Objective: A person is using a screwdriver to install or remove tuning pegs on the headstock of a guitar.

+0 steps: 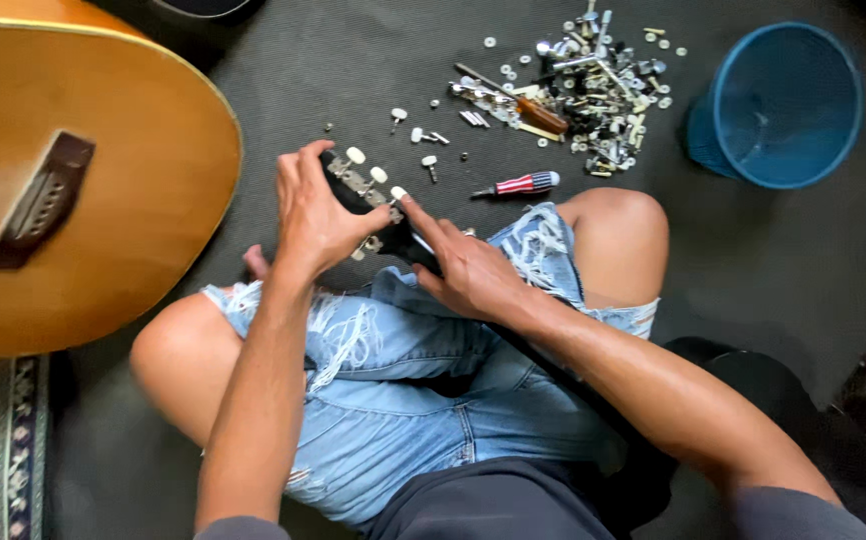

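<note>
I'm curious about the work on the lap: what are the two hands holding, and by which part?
A black guitar headstock with cream tuning pegs. The left hand wraps its top end from above; the right hand holds the neck just below, index finger touching a peg.

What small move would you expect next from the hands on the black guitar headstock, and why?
Probably the right hand turns the white tuner knob under its index fingertip. The left hand already grips the headstock, steadying it over the lap. The screwdriver lies untouched on the floor, so no tool pickup seems needed yet.

My left hand [315, 215] hides most of the headstock [365, 195]; the guitar body [73, 170] runs off frame.
</note>
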